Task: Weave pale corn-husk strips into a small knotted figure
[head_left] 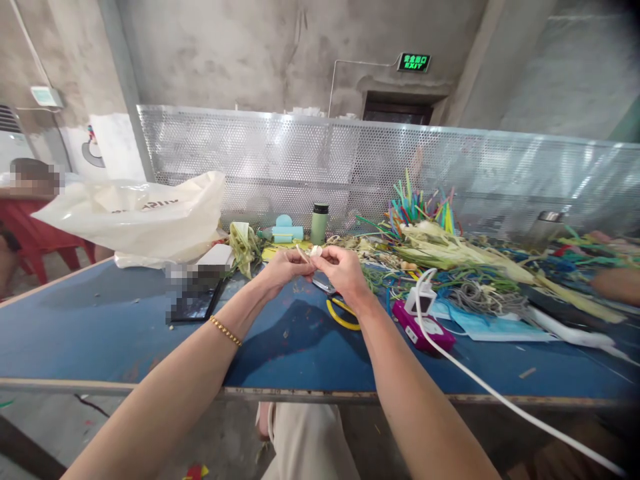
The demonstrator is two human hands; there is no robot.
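Over the blue table, my left hand [286, 270] and my right hand [345, 268] meet, fingertips pinched together. Between them is a small whitish piece [316, 251], which both hands grip; its exact kind is too small to make out. Both hands are closed. Just below my right hand, yellow-handled scissors [343, 325] lie on the table, partly hidden by that wrist. A dried, leafy husk bundle [243, 248] stands to the left of my left hand.
A white plastic bag [150, 217] and a dark phone-like screen [197, 299] lie left. A green bottle [319, 223] stands behind. Right are corn husks [450, 248], coloured stems [417, 212], a purple power block [425, 330] with a white cable [480, 377], and a blue mask [500, 327].
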